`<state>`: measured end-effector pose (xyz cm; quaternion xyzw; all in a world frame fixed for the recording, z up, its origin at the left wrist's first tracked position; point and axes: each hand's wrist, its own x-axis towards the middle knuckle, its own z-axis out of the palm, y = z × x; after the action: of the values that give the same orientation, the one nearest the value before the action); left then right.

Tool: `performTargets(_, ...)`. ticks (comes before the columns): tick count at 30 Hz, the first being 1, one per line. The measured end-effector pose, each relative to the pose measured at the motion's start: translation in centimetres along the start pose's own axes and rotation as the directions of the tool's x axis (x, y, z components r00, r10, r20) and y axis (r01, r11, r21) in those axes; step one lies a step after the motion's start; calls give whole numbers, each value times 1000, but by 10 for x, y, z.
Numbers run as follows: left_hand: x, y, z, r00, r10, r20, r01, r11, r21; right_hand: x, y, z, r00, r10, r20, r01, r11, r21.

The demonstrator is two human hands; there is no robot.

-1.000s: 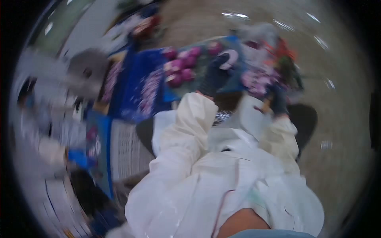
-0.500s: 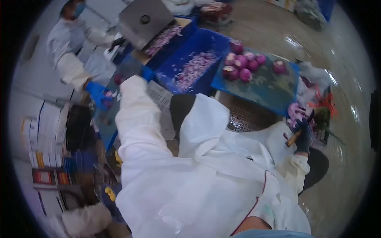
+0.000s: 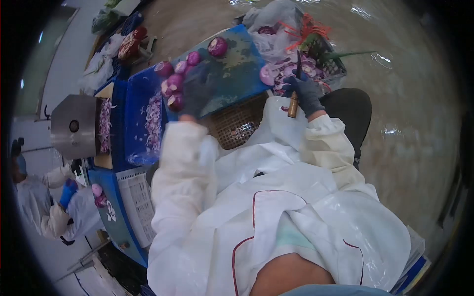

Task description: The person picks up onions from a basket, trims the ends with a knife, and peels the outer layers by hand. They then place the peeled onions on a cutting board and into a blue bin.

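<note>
My left hand (image 3: 197, 93), in a dark glove, is blurred over the blue-green cutting board (image 3: 237, 61), at the right side of a group of red onions (image 3: 175, 81). Its fingers are smeared, so whether it holds anything does not show. One more red onion (image 3: 217, 46) sits apart near the board's far edge. In a dark grey glove, my right hand (image 3: 310, 93) is closed on a knife (image 3: 293, 106) with a wooden handle and a dark blade pointing away from me. It is beside a crate of onion peelings (image 3: 306, 69).
Left of the board is a blue bin (image 3: 138, 108) of sliced onion, beside a metal machine (image 3: 74, 124). A perforated basket (image 3: 232, 126) stands below the board. At far left a person (image 3: 39, 197) in white with a blue glove works by another board (image 3: 116, 212) holding onions.
My view has turned, bringing the onion board more in front. My left arm has swung from the other person's board to the onions. My right hand still has the knife.
</note>
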<state>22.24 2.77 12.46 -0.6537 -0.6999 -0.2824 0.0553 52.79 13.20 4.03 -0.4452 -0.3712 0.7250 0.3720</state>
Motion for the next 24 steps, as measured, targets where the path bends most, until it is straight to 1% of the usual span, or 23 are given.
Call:
performTargets(1,13,22,39,992,-93,79,100,991,-90,-1,-1,-1,1000,-8,-10,8,1000,15)
performTargets(3,26,73,90,918,-307,253,334,940,-70,14,13,-10,998,-61,-5,60,989,-133)
performTargets(4,25,89,114,946,-245,213,249,968,8,21,19,-14,996,-84,2,82,975,-208)
performTargets(5,19,100,138,968,-179,178,165,982,89,20,20,-8,988,-134,-81,116,974,-196)
performTargets(6,12,102,156,983,-109,148,83,981,173,20,20,-7,993,-94,-76,83,987,-141)
performTargets(8,6,90,179,988,-123,95,122,992,19,17,20,-9,998,-12,-54,10,1000,-28)
performTargets(9,4,83,187,989,-134,68,138,989,-57,17,19,-9,999,-7,-47,3,995,-97)
performTargets(10,7,80,177,928,-308,208,370,821,-436,17,17,-9,999,-1,-40,-6,986,-164)
performTargets(11,11,74,159,826,-394,402,557,467,-687,16,15,-7,999,7,-32,-14,974,-227)
performTargets(12,13,69,142,706,-375,601,651,11,-759,15,12,-4,1000,13,-20,-18,957,-290)
performTargets(13,11,61,133,646,-321,692,551,-431,-715,6,3,5,999,-36,13,38,937,-346)
performTargets(14,12,54,121,671,-242,701,564,-448,-694,-1,0,12,982,-175,75,190,873,-449)
performTargets(15,14,47,109,691,-163,704,578,-461,-674,-9,-2,21,941,-303,152,336,776,-534)
performTargets(16,13,45,95,706,-84,704,593,-473,-651,-18,-1,29,879,-413,239,468,650,-598)
performTargets(17,17,58,78,670,-132,731,592,-499,-633,-26,1,35,707,-627,327,637,362,-681)
performTargets(20,18,69,60,669,-123,733,580,-529,-619,-39,-10,50,663,-614,428,693,286,-662)
performTargets(21,19,71,57,668,-135,732,580,-522,-626,-49,-21,52,682,-576,451,688,294,-664)
performTargets(24,20,75,53,658,-178,731,579,-500,-644,-49,-18,50,592,-664,457,725,191,-662)
